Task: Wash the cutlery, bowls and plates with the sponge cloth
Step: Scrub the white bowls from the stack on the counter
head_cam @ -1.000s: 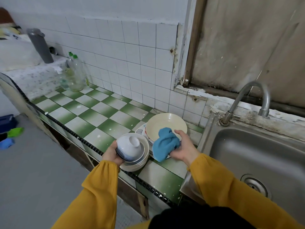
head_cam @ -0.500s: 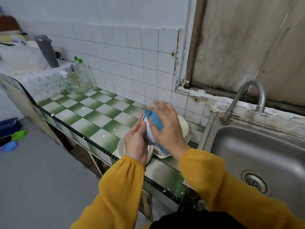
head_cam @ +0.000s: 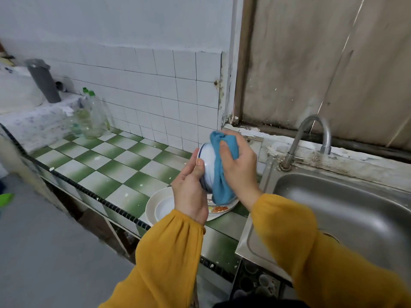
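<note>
The left hand (head_cam: pixel 189 194) gripped one bowl (head_cam: pixel 205 172) at its rim, the thumb laid along the outer wall and the fingers curled behind it, where they could not be seen. The right hand (head_cam: pixel 241 167) was closed around one blue sponge cloth (head_cam: pixel 222 187) and pressed it against the outside of this bowl. The cloth was draped over the bowl's back and hung down below it.

The bowl was held in the air above the counter (head_cam: pixel 124 165), turned on its side with the opening toward the left hand. It was white and glossy, with a thin dark blue line near the rim (the inside was not visible).

Directly under the hands, three more dishes rested on the green and white checked tiles. One wide white dish (head_cam: pixel 151 207) carried a smaller white dish (head_cam: pixel 164 208) inside it. Just beside them lay one plate (head_cam: pixel 220 210) with orange-red food remains on its edge, partly hidden by the cloth and the wrists.

To the right was one steel sink (head_cam: pixel 355 207) with one curved tap (head_cam: pixel 313 130) at its back edge. Far on the left of the counter, two clear bottles (head_cam: pixel 93 116) with green caps stood together near the tiled wall, and one grey tube (head_cam: pixel 43 83) leaned behind them. Both sleeves were mustard yellow.
</note>
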Demonstrator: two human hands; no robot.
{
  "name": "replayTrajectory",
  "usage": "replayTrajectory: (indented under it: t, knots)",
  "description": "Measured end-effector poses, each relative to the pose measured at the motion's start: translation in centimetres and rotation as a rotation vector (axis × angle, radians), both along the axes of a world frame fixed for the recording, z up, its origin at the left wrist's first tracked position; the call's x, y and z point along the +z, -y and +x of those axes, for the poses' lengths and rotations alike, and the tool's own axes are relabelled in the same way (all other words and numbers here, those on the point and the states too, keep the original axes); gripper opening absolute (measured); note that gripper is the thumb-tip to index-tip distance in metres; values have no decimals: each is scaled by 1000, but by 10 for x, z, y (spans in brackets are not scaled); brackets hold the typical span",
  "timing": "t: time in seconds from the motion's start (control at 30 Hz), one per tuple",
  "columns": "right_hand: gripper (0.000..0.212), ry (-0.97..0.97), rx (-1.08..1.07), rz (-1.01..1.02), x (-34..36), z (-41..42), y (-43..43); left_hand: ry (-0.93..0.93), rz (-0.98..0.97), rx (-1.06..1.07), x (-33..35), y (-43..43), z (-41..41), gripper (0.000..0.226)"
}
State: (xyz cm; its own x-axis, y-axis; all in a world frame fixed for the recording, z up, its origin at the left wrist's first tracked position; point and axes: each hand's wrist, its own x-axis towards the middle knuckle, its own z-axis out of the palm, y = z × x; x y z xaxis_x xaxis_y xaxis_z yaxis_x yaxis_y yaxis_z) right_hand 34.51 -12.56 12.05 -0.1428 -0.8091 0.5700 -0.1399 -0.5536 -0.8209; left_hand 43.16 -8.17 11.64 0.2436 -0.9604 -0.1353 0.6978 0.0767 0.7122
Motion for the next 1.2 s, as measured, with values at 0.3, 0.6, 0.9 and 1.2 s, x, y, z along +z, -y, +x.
replayTrajectory:
  t: [0.3, 0.6, 0.9, 1.2]
  knots:
    - [31, -190, -239, -550, -44, 0, -9, -447, 34, -256, 8, 17, 6, 36]
    - [33, 833, 54, 616, 9, -26, 3, -198, -120, -166, 8, -1, 5, 25]
    - [13, 245, -11, 156, 32, -32, -26, 425, -367, 130, 16, -15, 0, 21]
    - [14, 462, -72, 435, 27, -39, -18, 416, -377, 132, 11, -16, -2, 20]
